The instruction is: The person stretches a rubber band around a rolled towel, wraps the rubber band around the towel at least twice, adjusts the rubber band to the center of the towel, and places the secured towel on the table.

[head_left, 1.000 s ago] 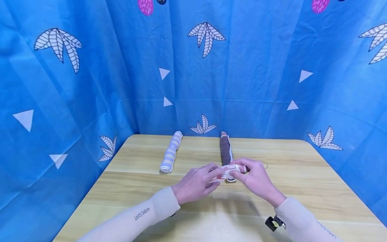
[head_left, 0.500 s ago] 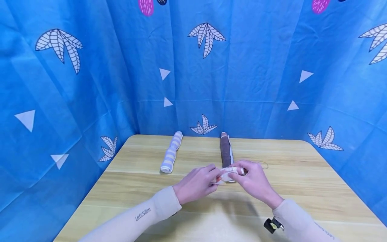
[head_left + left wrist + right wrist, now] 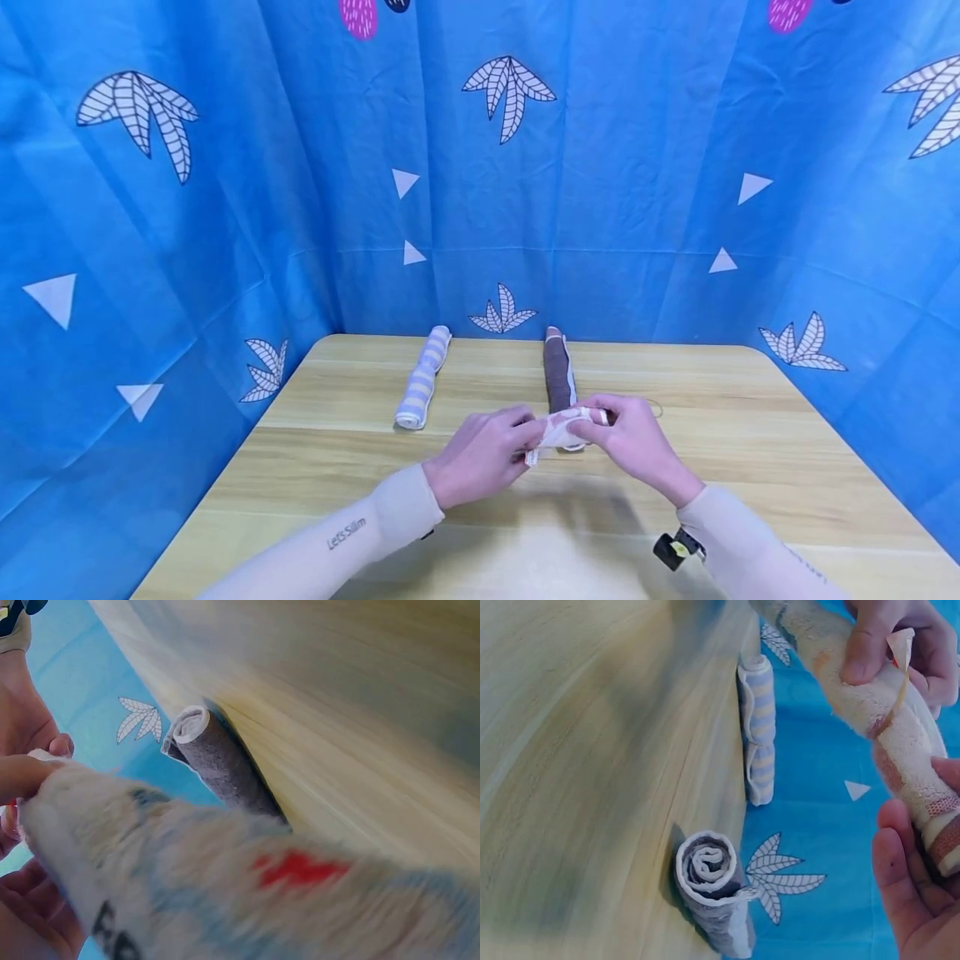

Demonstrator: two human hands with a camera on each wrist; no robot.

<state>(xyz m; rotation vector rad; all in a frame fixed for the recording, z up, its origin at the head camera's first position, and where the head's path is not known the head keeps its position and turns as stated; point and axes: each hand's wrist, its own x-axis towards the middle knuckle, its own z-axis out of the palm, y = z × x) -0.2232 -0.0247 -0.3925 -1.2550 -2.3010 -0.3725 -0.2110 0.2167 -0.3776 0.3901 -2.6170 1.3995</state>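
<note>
1. Your left hand (image 3: 487, 454) is pinching a pale cloth roll (image 3: 557, 429), its thumb pressing on the near surface and its fingers curling behind.
2. Your right hand (image 3: 633, 442) is gripping the same roll close to its right end, thumb on one side and fingers on the other.
3. The pale cloth roll is stretching between your two hands, raised above the desk (image 3: 300, 483), and it is showing a red patch and bluish markings in the left wrist view, where it is looking blurred.
4. A small tag (image 3: 532, 458) is sticking out from the roll, just beside your left fingertips.
5. A dark cloth roll (image 3: 559, 375) is lying on the desk beyond your hands, pointing away from you; its near end is showing just under the held roll in the head view, and its spiral of layers is facing the camera in the right wrist view.
6. A striped cloth roll (image 3: 425, 379), lilac and pale yellow, is lying beyond your left hand and to its left, well apart from the dark one.
7. A thin loop (image 3: 661, 408) is resting on the desk just past your right hand, which is partly hiding it.
8. A blue curtain (image 3: 630, 167) with leaf and triangle prints is hanging behind the desk, beyond both hands.
</note>
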